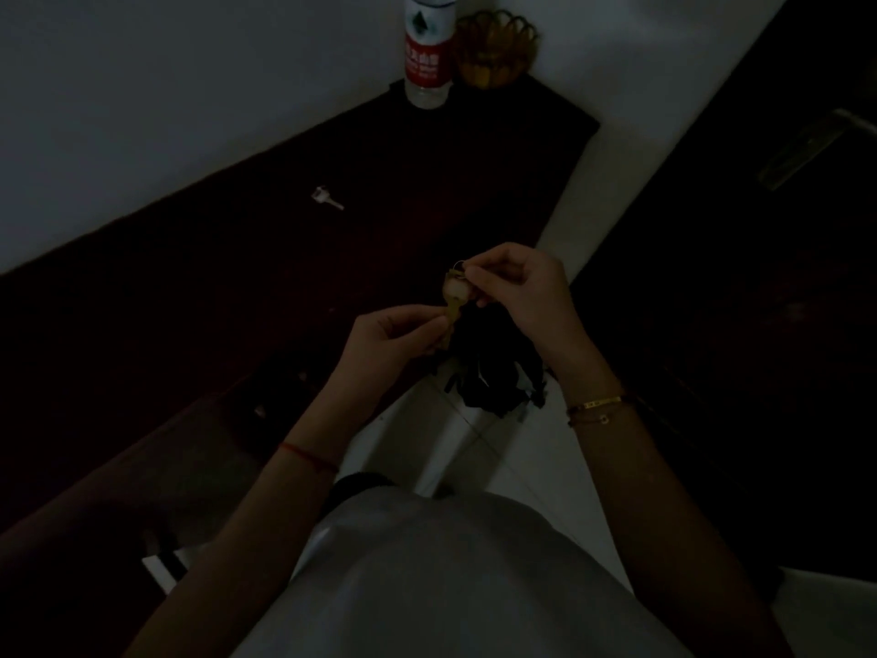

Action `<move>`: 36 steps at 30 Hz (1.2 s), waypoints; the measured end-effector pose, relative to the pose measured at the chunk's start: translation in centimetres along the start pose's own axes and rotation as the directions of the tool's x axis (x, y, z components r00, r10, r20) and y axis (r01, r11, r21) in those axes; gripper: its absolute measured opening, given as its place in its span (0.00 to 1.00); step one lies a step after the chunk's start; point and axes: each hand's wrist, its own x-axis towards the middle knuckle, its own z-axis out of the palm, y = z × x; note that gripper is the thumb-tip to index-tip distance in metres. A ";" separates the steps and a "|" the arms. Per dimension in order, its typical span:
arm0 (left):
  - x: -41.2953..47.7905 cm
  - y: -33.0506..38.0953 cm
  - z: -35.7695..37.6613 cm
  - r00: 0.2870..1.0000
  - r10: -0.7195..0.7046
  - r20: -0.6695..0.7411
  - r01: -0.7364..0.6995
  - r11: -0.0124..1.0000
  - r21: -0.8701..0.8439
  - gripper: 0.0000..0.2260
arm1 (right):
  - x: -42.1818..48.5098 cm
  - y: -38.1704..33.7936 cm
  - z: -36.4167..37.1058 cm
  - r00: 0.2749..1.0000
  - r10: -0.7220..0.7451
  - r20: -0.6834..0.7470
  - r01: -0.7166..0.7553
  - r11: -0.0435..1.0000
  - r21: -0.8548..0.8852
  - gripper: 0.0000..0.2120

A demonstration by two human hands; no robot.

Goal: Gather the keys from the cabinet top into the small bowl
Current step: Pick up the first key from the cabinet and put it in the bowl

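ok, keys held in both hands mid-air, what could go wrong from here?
1. The brass key is pinched only at fingertips by the left hand and right hand, off the cabinet top edge; a slip likely drops it to the floor.
2. The bowl sits right by the bottle; a reach could knock it.
3. In this dim light the silver key may get missed.

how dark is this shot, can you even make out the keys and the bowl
Head view: very dim and underexposed, the dark cabinet top nearly black. The brass key held between the left hand and right hand reads faintly; the silver key stands out by contrast. The amber bowl and bottle at the far end look soft, with straight edges bowed by the wide lens.
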 end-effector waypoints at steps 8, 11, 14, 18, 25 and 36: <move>4.5 0.7 4.1 0.999 -0.029 0.037 0.029 1.000 -0.003 0.09 | 3.2 1.6 -4.8 0.999 0.025 -0.033 -0.024 0.998 0.052 0.05; 7.1 1.2 5.2 0.999 -0.028 0.040 0.028 0.999 0.019 0.10 | 5.7 2.3 -6.1 0.999 0.032 -0.041 -0.030 0.997 0.066 0.04; 10.1 1.7 6.2 0.998 -0.032 0.057 0.033 0.999 -0.019 0.09 | 8.7 2.8 -7.4 0.998 0.034 -0.051 -0.030 0.997 0.071 0.03; 15.3 2.6 6.7 0.999 0.001 0.053 -0.005 0.998 0.070 0.09 | 13.7 3.2 -9.1 0.999 0.023 -0.043 -0.020 0.997 0.075 0.01; 24.7 4.5 7.2 1.000 -0.012 0.015 0.011 0.999 0.038 0.09 | 23.0 2.9 -11.3 0.999 -0.001 -0.039 0.003 0.997 0.071 0.01; 35.3 7.8 7.0 0.997 -0.052 -0.061 0.052 0.999 -0.012 0.09 | 34.5 2.7 -12.4 0.999 -0.027 -0.029 0.028 0.998 0.061 0.05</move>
